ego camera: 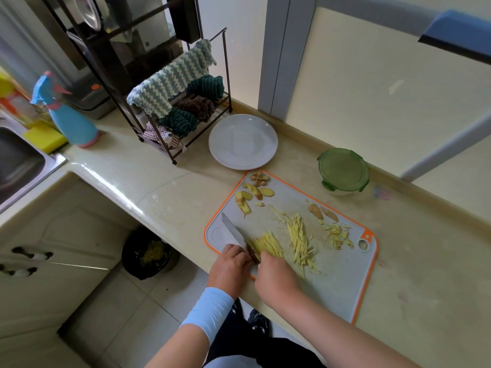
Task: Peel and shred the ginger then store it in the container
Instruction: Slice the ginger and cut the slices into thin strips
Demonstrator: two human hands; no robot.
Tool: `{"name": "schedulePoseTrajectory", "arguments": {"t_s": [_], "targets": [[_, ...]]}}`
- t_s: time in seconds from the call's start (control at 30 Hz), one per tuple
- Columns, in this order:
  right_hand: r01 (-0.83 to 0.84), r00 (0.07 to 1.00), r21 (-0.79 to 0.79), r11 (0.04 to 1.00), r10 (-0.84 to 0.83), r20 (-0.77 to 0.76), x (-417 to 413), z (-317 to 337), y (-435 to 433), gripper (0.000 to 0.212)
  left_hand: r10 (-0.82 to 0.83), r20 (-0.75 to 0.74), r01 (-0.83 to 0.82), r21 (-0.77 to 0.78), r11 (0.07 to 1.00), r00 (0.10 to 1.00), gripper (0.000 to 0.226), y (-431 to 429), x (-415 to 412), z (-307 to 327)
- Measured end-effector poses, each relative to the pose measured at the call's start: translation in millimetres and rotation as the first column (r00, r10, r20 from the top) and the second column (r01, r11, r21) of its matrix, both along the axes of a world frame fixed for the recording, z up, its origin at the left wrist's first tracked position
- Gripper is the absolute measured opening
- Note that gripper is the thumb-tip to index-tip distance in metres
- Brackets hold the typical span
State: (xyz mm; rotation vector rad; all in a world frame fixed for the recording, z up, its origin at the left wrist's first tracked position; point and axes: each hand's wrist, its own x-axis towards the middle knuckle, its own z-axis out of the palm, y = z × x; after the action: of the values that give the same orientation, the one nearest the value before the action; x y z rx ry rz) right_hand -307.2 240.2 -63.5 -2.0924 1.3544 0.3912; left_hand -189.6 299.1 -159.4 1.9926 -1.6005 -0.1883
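So, on my feed the left hand (231, 265) has its fingers wrapped round the knife (233, 232) handle. The right hand (276, 278) curls its fingertips onto the ginger (267, 244) stack on the cutting board (332, 274). The lidded green container (344, 171) sits just past the board.

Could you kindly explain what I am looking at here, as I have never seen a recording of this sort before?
There is no machine here. A person wears a camera on the head, so this single picture looks forward and down at their own two hands at a kitchen counter. A grey cutting board with an orange edge lies on it, carrying shredded ginger and some ginger slices. The left hand grips a knife, its blade pointing away. The right hand rests its fingertips on a small ginger stack beside the blade; I cannot tell whether it pinches it. Behind the board stand a white plate and a container with its green lid on.
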Motion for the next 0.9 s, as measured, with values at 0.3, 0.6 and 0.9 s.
{"name": "schedulePoseTrajectory", "arguments": {"t_s": [0.3,0.6,0.9], "targets": [[0.034,0.999,0.008,0.999,-0.034,-0.022,-28,-6,16,0.013,-0.002,-0.001,0.002,-0.030,1.000,1.000,0.026,1,0,3],[0.001,1.000,0.001,1.000,-0.001,0.014,13,-3,-6,0.014,0.010,0.000,-0.010,0.026,1.000,1.000,0.026,1,-3,7],[0.037,0.999,0.025,0.999,-0.038,0.033,-34,-4,11,0.009,0.020,-0.017,-0.020,0.024,1.000,1.000,0.025,1,-2,4]]}}
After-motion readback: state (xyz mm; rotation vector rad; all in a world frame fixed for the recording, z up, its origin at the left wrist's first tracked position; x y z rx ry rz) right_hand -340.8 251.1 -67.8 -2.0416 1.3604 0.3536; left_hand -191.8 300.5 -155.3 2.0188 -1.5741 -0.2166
